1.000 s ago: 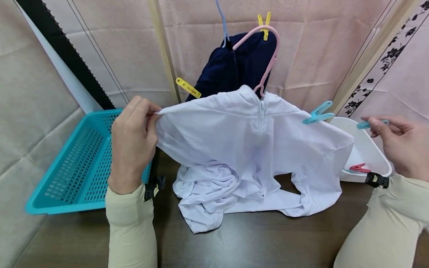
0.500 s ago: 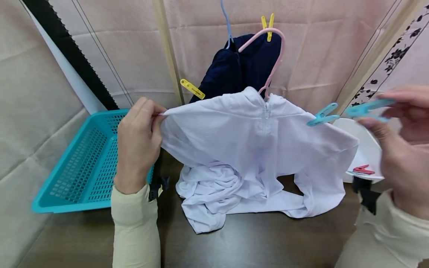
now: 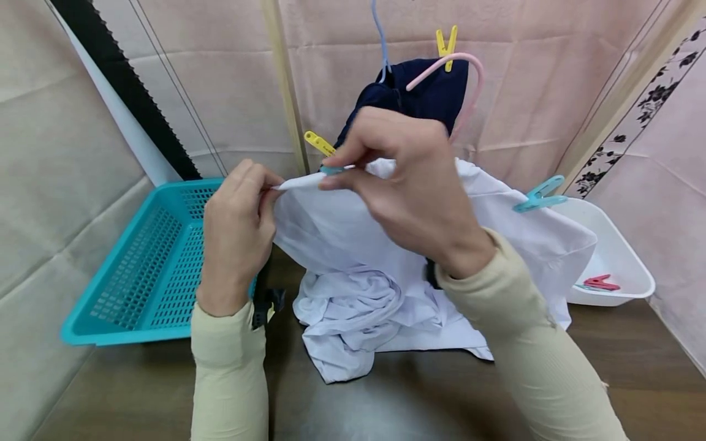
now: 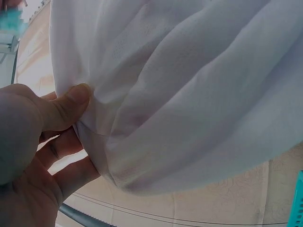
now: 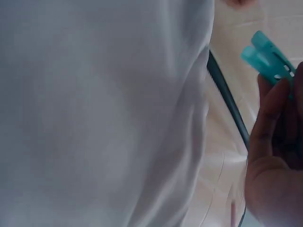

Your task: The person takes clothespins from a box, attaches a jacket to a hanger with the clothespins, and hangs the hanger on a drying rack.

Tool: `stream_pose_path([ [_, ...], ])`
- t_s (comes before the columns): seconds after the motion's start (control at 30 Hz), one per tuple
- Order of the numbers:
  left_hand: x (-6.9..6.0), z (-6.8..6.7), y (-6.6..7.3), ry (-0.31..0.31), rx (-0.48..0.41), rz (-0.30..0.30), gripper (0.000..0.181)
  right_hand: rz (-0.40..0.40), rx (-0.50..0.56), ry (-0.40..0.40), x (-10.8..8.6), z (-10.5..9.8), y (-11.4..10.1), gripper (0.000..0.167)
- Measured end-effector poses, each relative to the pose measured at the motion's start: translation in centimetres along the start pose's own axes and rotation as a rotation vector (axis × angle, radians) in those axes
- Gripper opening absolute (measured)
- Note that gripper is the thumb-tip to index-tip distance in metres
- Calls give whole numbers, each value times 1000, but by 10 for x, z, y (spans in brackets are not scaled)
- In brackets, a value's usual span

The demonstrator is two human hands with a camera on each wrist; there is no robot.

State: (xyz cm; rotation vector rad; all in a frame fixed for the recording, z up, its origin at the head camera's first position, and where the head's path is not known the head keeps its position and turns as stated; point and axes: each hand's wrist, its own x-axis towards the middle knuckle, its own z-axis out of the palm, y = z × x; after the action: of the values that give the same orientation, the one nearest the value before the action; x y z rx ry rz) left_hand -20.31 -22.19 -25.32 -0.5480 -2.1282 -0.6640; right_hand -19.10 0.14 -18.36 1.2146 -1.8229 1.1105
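A white garment (image 3: pixel 353 229) hangs from a pink hanger (image 3: pixel 478 76), its lower part bunched on the table. My left hand (image 3: pixel 234 236) pinches the garment's upper left corner between thumb (image 4: pixel 78 94) and fingers. Above the garment's left shoulder edge, my right hand (image 3: pixel 416 187) holds a light blue clothespin (image 3: pixel 332 170). The right wrist view shows this clothespin (image 5: pixel 267 59) beside the cloth; whether it touches, I cannot tell. Another light blue clothespin (image 3: pixel 540 195) sits on the garment's right shoulder. The right forearm hides the garment's middle and its zipper.
A turquoise basket (image 3: pixel 83 338) stands on the left. At the right, a white tub (image 3: pixel 634 275) holds a red clothespin (image 3: pixel 601 283) and something bluish. Behind hangs a navy garment (image 3: pixel 436 95) with yellow clothespins (image 3: pixel 449 48), near a blue hanger hook (image 3: pixel 382 37).
My right hand has swung from above the white tub leftward across the garment, carrying the light blue clothespin to the left shoulder edge. The left hand keeps its pinch on the corner.
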Motion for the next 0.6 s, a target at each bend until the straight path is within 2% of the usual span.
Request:
stream_pose_path([
  [0.1,1,1,0,11,-11,15,9,33,-15,-23,10,19,6,9],
  [0.23,1,2,1,26,-2,50,12,119,-100,-144,21,36,1,12],
  [0.37,2,4,1,19,-1,76,15,214,-206,-267,20,40,-2,9],
  [0.43,2,5,1,20,-11,76,15,241,-273,-300,19,37,-4,24],
  [0.5,2,5,1,24,-14,72,14,228,-324,-313,15,31,-7,46],
  [0.6,2,5,2,18,-19,63,12,114,-369,-261,1,12,-5,63],
])
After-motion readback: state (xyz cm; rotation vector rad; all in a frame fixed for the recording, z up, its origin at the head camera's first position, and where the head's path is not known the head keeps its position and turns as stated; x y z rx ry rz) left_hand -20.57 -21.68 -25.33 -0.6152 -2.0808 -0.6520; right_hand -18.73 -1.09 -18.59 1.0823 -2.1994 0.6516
